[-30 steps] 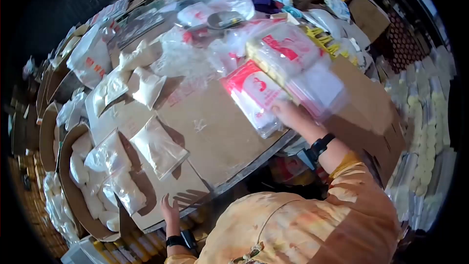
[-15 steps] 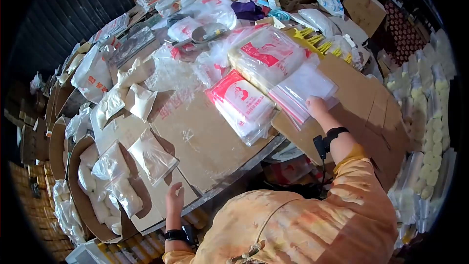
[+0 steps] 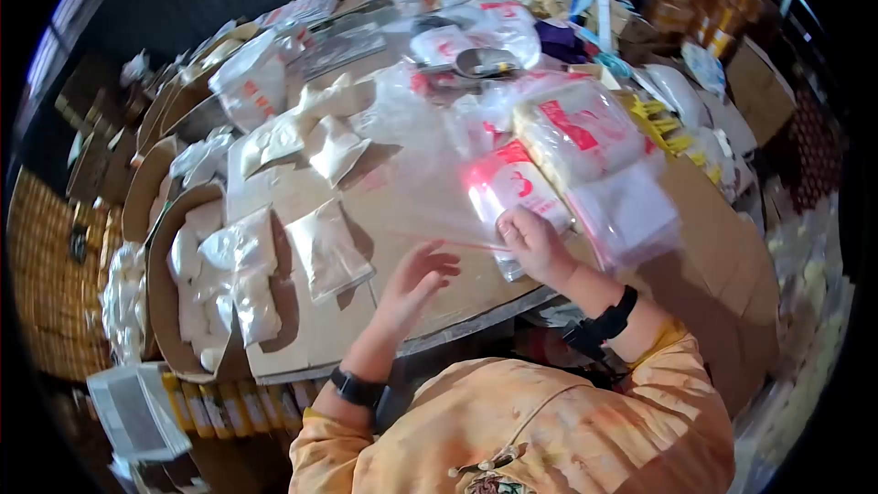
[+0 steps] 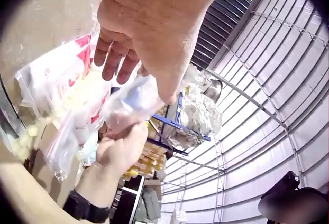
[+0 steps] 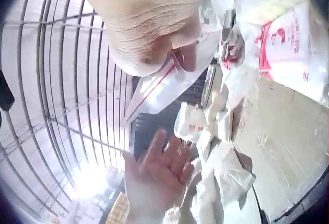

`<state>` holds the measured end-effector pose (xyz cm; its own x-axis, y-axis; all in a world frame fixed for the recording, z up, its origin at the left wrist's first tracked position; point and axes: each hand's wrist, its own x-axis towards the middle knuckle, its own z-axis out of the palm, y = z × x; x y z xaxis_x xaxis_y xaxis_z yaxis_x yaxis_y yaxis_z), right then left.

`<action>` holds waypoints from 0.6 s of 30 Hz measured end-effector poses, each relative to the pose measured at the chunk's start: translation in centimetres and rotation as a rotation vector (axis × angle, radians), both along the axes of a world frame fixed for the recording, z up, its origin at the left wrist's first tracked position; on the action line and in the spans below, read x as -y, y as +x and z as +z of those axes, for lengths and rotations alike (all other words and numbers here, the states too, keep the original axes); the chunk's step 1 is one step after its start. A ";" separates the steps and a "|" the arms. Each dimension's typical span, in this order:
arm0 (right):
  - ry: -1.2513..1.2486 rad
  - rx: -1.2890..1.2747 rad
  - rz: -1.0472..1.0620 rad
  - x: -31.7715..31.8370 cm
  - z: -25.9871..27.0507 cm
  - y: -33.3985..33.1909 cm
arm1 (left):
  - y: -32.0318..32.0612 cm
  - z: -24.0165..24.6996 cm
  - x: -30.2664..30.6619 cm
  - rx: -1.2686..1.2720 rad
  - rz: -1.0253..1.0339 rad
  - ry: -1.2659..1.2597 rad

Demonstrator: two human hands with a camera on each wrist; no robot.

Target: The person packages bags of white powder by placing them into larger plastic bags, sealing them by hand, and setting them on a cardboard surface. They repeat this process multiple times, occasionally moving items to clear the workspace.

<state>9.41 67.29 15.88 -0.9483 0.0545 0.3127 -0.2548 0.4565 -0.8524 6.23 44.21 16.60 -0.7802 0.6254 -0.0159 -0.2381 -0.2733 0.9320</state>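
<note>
My right hand (image 3: 540,247) pinches the edge of a clear plastic zip bag (image 5: 157,90) that has a red line along its seal. In the head view the bag stretches leftward over the cardboard, blurred and see-through. My left hand (image 3: 416,288) is near the bag's other end, fingers spread and loosely bent, gripping nothing. Behind the right hand lies a red and white pack of bags (image 3: 514,178). To its right rests a loose stack of clear zip bags (image 3: 631,210). A filled bag of pale powder (image 3: 327,252) lies left of my left hand.
Cardboard (image 3: 412,192) covers the table. At its left edge, an open carton (image 3: 163,261) holds several filled bags. More filled bags (image 3: 337,148) lie behind. A larger wrapped pack (image 3: 585,133) and a metal scoop (image 3: 485,62) are farther back.
My right hand has come left from the clear stack, carrying a zip bag. My left hand has risen from the table's front edge toward the bag. The head view has shifted.
</note>
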 end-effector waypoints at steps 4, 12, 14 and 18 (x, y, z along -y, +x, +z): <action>0.186 0.072 0.162 4.7 -0.6 -0.6 | -0.2 -1.0 0.9 0.129 0.287 -0.123; 0.201 -0.038 0.391 10.9 -0.1 -1.4 | 0.8 -4.5 4.0 0.156 0.435 -0.240; 0.088 0.057 0.382 11.6 0.2 -1.7 | 1.1 -4.2 3.9 0.209 0.419 -0.132; -0.110 0.156 0.341 11.5 -0.5 -2.5 | 1.7 -3.0 4.5 0.329 0.373 0.006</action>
